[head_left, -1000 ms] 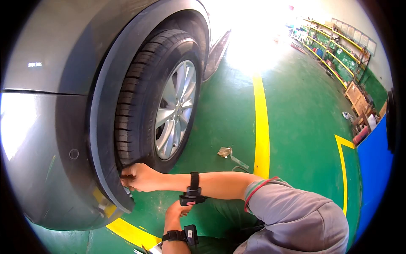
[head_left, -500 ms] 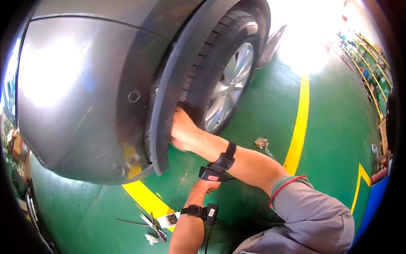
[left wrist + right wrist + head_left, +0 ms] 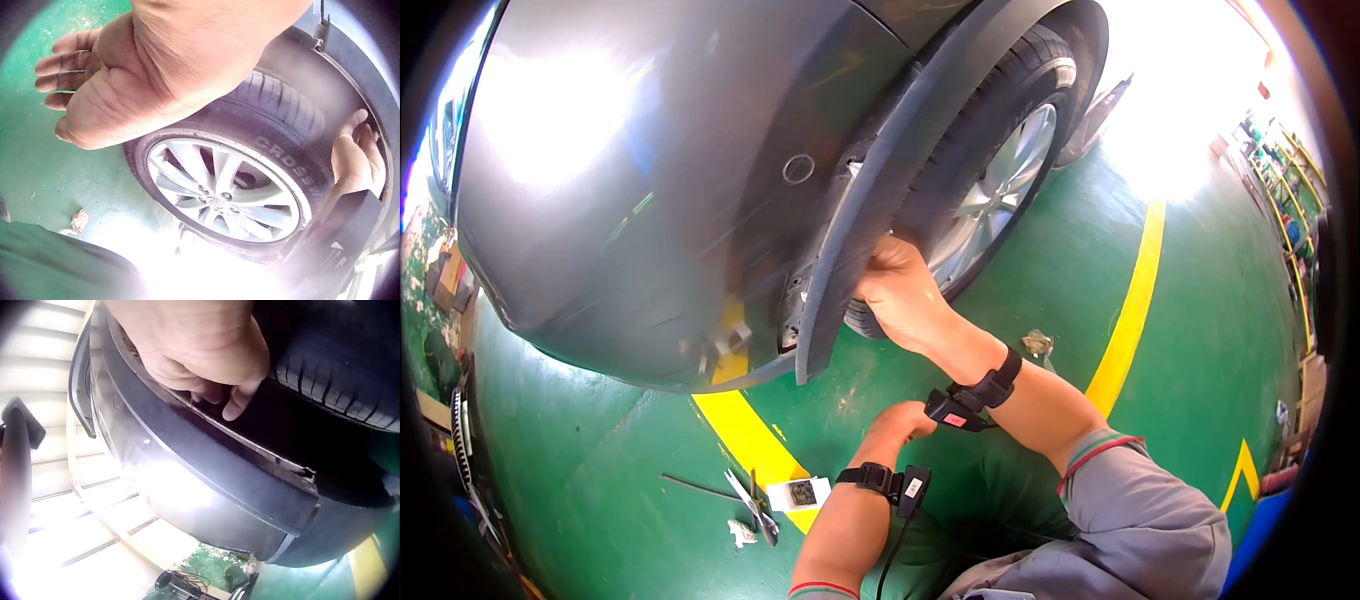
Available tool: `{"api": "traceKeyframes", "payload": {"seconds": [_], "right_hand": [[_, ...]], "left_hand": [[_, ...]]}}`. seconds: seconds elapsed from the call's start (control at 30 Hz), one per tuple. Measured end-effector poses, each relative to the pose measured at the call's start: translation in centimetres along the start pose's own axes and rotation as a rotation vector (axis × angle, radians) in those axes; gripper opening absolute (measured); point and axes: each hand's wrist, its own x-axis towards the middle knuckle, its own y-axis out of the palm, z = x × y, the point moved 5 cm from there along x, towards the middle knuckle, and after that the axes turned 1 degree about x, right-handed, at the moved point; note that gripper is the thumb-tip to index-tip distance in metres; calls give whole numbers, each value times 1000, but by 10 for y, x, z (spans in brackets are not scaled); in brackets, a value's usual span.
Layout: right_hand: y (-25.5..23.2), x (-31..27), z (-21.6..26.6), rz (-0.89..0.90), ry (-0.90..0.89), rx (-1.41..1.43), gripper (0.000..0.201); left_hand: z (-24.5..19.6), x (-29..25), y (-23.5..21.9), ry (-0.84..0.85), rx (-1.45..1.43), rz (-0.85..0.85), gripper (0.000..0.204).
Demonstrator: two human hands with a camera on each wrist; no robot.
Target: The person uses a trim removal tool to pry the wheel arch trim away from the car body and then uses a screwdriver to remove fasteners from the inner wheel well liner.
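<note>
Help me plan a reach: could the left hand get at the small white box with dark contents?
Probably yes. The left hand looks open and empty, and nothing covers the white box on the green floor; it would likely have to swing back.

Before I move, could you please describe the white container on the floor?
Below the car's bumper, a yellow line crosses the green floor. On it lies the white container, whose dark middle sets it apart from the crumpled white scrap.

You have a green floor [image 3: 1200, 320] around you, marked with yellow lines [image 3: 1145, 290]. Yellow-edged shelving [image 3: 1285, 200] stands along your far right side, near glaring white light. Above, your right wrist view shows a pale, panelled ceiling [image 3: 47, 369].
</note>
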Motion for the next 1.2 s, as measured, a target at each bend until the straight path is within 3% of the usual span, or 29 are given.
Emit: {"api": "traceKeyframes", "payload": {"seconds": [0.13,0.2,0.33,0.53,0.6,0.73,0.8,1.0,1.03,1.1,1.13,1.2], "right_hand": [[-2,-3,5,48,41,84,22],[-8,0,-1,47,158,270,20],[-12,2,-4,120,194,415,21],[-8,-3,0,178,285,170,28],[-15,-3,-5,152,326,-106,32],[-15,-2,-13,115,319,-296,33],[-13,1,-13,101,14,-518,30],[-9,2,1,49,-25,-764,28],[-8,2,5,45,-27,-766,28],[-7,1,-1,89,271,-557,29],[-4,0,1,86,270,-557,29],[5,-1,6,-5,225,-212,15]], "left_hand": [[0,4,0,24,156,48,33],[0,1,-2,3,144,53,34],[2,9,5,-33,110,64,39],[0,9,4,-67,133,82,42],[-6,-4,-1,-67,137,77,42],[1,11,5,-62,140,80,42],[12,32,15,-46,127,84,42],[17,39,18,4,116,59,40],[16,36,16,-12,132,59,40],[10,25,11,-11,151,68,39],[7,19,9,-11,171,78,38],[-6,-8,-3,-31,167,56,37]]}}
